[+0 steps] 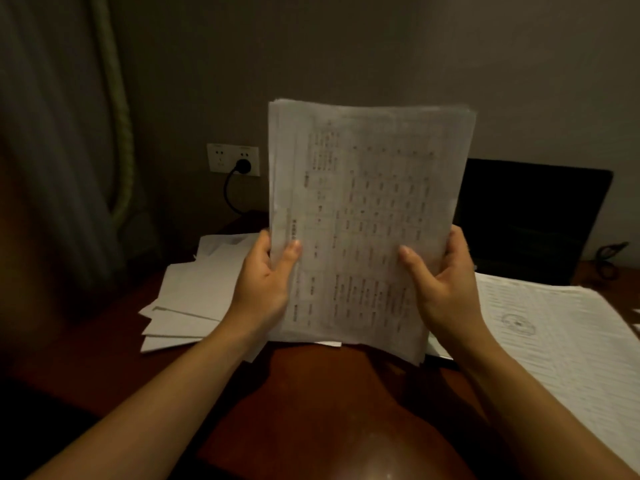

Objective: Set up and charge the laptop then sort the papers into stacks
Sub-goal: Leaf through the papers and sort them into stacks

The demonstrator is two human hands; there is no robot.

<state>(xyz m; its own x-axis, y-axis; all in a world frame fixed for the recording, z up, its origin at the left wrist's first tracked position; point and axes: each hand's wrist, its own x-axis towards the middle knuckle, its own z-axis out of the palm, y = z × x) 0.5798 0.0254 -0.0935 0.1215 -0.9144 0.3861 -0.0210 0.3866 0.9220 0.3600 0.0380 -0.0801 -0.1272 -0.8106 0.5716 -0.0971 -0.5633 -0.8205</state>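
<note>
While my left hand (265,287) and right hand (441,285) pinch a sheaf (367,216) upright above the desk (311,393), thumbs in front, I should tap its bottom edge square, then lay it clear of the loose pile (187,299) on my left.

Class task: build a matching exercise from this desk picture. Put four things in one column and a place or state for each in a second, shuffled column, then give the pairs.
Things
1. printed stack
2. laptop
3. black plug
4. loose white sheets

Place or state
A. in the wall socket
B. lying on the desk, at the left
C. held upright by the left hand and the right hand
D. open with a dark screen, back right

Pairs: 1-C, 2-D, 3-A, 4-B
</note>
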